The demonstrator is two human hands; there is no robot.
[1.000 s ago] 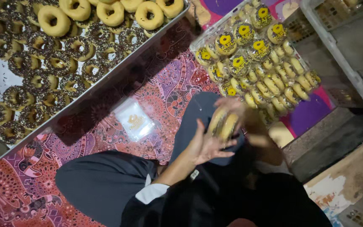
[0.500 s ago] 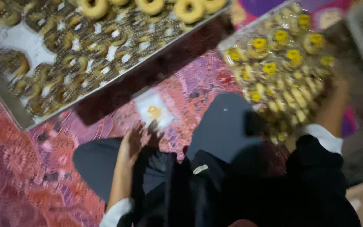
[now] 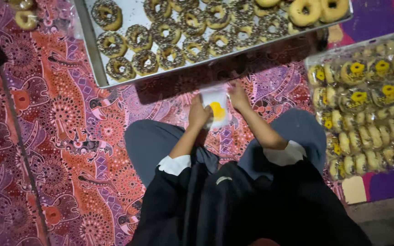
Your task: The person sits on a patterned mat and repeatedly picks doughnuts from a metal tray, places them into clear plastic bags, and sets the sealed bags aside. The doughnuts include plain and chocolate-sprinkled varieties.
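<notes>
Small clear plastic bag with yellow print lies on patterned floor cloth, between both hands. Left hand pinches its left edge; right hand fingers pressed on its top right. Doughnut tray just beyond.

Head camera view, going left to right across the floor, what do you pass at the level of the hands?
Patterned cloth → left hand → small clear bag with a yellow patch → right hand → pile of bagged doughnuts.
</notes>
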